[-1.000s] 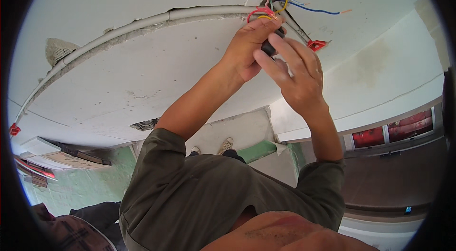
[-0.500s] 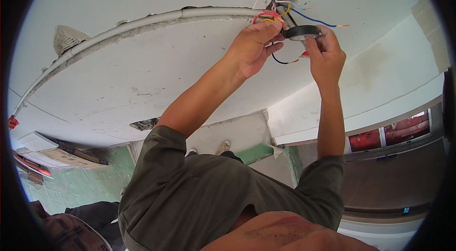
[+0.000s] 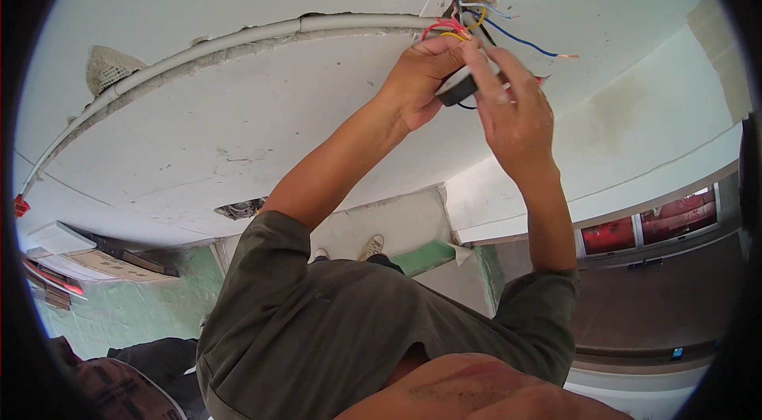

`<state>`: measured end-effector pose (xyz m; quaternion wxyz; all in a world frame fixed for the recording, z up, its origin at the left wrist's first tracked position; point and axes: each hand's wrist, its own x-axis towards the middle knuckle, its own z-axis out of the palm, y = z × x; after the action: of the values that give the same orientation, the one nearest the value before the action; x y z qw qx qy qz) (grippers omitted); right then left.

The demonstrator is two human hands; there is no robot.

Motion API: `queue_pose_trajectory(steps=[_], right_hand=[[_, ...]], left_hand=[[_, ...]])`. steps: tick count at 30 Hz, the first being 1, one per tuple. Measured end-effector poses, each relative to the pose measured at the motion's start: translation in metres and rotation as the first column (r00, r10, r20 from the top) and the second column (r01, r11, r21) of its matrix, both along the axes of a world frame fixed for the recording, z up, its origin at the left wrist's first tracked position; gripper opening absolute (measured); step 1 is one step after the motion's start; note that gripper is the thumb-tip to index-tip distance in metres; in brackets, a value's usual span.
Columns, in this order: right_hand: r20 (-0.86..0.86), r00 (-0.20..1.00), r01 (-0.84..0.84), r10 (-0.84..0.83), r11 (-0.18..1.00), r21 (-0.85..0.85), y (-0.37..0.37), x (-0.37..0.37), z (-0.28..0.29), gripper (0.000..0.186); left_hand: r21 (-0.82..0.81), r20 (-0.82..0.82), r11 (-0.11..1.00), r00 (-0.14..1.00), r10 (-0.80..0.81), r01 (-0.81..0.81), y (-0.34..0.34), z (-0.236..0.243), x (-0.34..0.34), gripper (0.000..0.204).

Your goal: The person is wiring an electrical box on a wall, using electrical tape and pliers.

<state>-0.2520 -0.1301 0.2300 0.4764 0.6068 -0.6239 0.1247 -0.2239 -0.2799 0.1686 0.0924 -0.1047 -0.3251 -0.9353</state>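
Black tape (image 3: 456, 92) had swung down-left to between the left hand (image 3: 419, 80) and right hand (image 3: 516, 122), its ring tilted, its rim facing lower left, its long axis rising rightward. The left hand pinched looped red wires (image 3: 443, 24) near their bare copper ends; the right hand, fingers slightly parted, overlapped the tape, its grip impossible to tell. Smooth pale pipe (image 3: 349, 21) lay in a rough groove (image 3: 242, 52).

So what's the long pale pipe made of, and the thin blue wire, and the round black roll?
The long pale pipe looks like matte plastic: smooth, evenly coloured. The thin blue wire seems plastic over copper: its bare tip looks orange. The round black roll is perhaps plastic tape: its dark rim looks smooth.
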Motion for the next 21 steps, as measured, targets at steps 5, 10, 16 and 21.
queue_pose_trajectory(steps=[5, 10, 16, 21], right_hand=[[-0.040, 0.998, -0.038, 0.039, 0.999, 0.024, 0.006, -0.018, 0.003, 0.043], [0.714, 0.698, 0.128, 0.052, 0.972, -0.196, 0.013, -0.030, -0.009, 0.023], [0.711, 0.702, 0.152, 0.040, 0.967, -0.205, 0.014, -0.026, -0.014, 0.023], [0.696, 0.718, 0.152, 0.005, 0.975, -0.164, 0.021, -0.020, -0.018, 0.020]], left_hand=[[-0.014, 0.018, 0.985, 0.985, 0.173, -0.173, 0.001, 0.003, 0.009, 0.018], [-0.133, 0.010, 0.972, 0.981, 0.196, -0.193, -0.007, 0.003, 0.019, 0.013], [-0.147, -0.187, 0.885, 0.891, 0.413, -0.441, 0.011, -0.009, 0.020, 0.025], [-0.251, -0.341, 0.709, 0.746, 0.572, -0.659, 0.015, -0.011, 0.017, 0.029]])
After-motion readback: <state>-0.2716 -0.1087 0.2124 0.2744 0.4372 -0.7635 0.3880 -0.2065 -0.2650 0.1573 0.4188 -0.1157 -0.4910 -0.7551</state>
